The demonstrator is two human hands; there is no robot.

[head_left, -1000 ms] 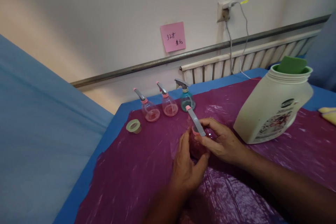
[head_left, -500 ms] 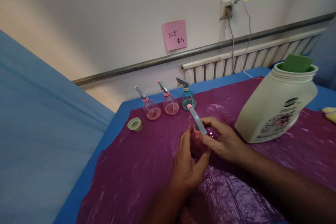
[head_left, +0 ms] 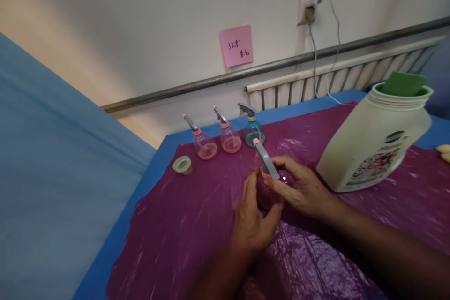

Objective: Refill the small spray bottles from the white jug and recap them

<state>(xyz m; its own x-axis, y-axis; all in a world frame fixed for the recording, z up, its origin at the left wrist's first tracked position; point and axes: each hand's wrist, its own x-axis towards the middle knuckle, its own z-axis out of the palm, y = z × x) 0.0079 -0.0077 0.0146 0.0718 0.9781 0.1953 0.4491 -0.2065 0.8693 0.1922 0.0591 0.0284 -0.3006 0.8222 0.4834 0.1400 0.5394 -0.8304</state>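
A pink spray bottle [head_left: 266, 161] with a grey trigger head stands between my two hands, over the purple plastic sheet [head_left: 176, 225]. My left hand [head_left: 253, 215] wraps round the left side of its body. From the right, my right hand [head_left: 302, 187] grips it near the pink collar, with thumb and fingers on either side. Behind it are two more pink spray bottles [head_left: 205, 145] [head_left: 230, 138] and a teal spray bottle [head_left: 253, 131], all upright in a row. The fingers hide much of the held bottle's body.
On the right stands a large pale jug [head_left: 372, 140] with a green piece [head_left: 404, 84] in its mouth. A small pale cup [head_left: 183, 165] sits at left. Blue cloth [head_left: 52, 173] hangs at the left; a wall socket [head_left: 306, 9] with cables is behind.
The whole scene has shifted slightly to the right in view. Both hands keep their hold on the pink spray bottle, with hardly any change in grip.
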